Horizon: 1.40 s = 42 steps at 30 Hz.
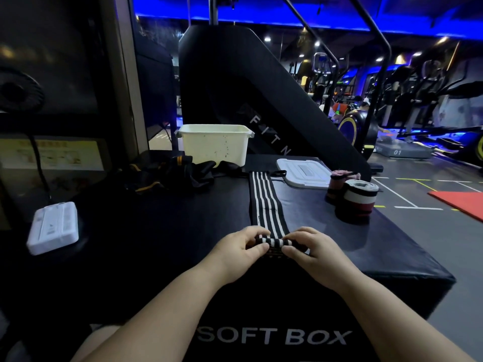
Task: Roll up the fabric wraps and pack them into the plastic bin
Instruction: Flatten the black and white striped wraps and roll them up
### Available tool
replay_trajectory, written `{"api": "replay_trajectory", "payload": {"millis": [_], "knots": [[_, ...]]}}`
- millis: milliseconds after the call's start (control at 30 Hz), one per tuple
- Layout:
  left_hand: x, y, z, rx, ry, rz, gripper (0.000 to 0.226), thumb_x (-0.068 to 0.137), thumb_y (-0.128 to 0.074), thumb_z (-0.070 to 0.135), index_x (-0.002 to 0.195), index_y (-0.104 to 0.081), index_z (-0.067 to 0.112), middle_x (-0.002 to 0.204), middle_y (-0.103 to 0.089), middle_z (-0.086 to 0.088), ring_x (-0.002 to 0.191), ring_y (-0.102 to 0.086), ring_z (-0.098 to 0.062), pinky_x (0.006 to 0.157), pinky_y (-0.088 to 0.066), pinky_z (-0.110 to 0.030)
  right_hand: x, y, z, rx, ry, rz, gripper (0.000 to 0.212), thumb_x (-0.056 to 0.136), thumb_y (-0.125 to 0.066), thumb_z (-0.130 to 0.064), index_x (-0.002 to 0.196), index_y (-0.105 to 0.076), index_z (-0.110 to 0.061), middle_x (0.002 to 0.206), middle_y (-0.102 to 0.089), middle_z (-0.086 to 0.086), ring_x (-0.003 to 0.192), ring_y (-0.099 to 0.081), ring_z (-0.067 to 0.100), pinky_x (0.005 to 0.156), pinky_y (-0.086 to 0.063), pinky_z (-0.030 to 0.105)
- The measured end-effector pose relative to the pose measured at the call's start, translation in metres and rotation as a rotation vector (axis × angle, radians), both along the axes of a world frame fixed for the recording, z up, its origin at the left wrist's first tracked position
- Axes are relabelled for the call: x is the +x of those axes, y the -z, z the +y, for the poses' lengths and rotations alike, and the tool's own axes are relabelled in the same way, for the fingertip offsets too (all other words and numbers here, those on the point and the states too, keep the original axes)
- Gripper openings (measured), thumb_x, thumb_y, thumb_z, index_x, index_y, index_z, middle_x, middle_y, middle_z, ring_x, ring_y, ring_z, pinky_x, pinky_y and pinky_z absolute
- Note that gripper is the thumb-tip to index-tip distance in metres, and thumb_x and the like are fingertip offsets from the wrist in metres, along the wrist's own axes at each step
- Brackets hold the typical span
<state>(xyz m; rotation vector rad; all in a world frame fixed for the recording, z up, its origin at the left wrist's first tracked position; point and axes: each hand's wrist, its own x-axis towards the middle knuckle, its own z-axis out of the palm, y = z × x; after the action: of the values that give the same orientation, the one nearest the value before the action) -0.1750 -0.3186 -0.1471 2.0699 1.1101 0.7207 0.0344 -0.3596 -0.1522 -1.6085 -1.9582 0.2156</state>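
While the left hand (240, 250) and right hand (313, 250) pinched its rolled near end, a black fabric wrap with white lengthwise stripes (265, 205) lay flat on a black padded box (156, 231).
Each hand curled its fingers over one end of the small roll. The strip's long axis ran straight away from the person, its unrolled length beyond the hands, so rolling would likely travel forward. The cream plastic bin (215, 143) stood past the far end, slightly left.
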Motion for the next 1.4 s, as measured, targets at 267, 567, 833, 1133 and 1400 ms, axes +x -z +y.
{"api": "replay_trajectory", "payload": {"millis": [267,567,833,1133,1400], "knots": [[0.009,-0.001,0.015,-0.085,-0.091,-0.046,0.017,0.095,-0.059,0.036,0.101,-0.069,0.023,0.074,-0.06,0.012,0.067,-0.053,-0.001,0.066,-0.042,-0.021,-0.002,-0.003,0.016,-0.087,0.068,-0.037,0.019,0.093,-0.057,-0.044,0.093,-0.069,-0.03,0.088,-0.061,-0.012,0.089,-0.058,0.007,0.082,-0.047,0.033],[0.017,-0.002,0.024,-0.057,-0.221,0.061,0.024,0.093,-0.058,0.046,0.107,-0.06,0.026,0.088,-0.057,0.01,0.091,-0.057,-0.014,0.086,-0.047,-0.032,-0.006,0.0,0.018,-0.065,0.134,0.097,0.014,0.09,-0.06,-0.046,0.094,-0.047,-0.046,0.068,-0.058,-0.006,0.068,-0.055,0.009,0.07,-0.048,0.035],[0.021,-0.002,0.031,-0.065,-0.292,0.082,0.025,0.09,-0.058,0.052,0.102,-0.054,0.03,0.09,-0.057,0.009,0.094,-0.06,-0.016,0.088,-0.05,-0.036,-0.002,-0.002,0.015,-0.027,0.082,0.14,0.032,0.073,-0.081,-0.043,0.096,-0.06,-0.053,0.097,-0.059,-0.016,0.073,-0.058,-0.003,0.07,-0.04,0.008],[0.019,0.015,0.026,0.211,-0.272,-0.088,0.009,0.087,-0.067,0.039,0.095,-0.068,0.036,0.104,-0.054,0.015,0.092,-0.056,-0.009,0.088,-0.049,-0.033,0.001,0.0,0.02,-0.034,0.111,0.059,0.042,0.076,-0.077,-0.048,0.116,-0.068,-0.039,0.104,-0.05,-0.025,0.078,-0.056,-0.008,0.071,-0.037,0.006],[0.008,0.013,0.029,0.236,-0.104,0.115,0.056,0.068,-0.082,0.043,0.12,-0.065,0.036,0.114,-0.059,0.019,0.114,-0.05,-0.006,0.101,-0.041,-0.026,0.002,-0.006,0.024,-0.049,0.133,-0.17,0.045,0.083,-0.062,-0.061,0.122,-0.066,-0.038,0.109,-0.047,-0.022,0.09,-0.049,-0.004,0.077,-0.038,0.022]]}}
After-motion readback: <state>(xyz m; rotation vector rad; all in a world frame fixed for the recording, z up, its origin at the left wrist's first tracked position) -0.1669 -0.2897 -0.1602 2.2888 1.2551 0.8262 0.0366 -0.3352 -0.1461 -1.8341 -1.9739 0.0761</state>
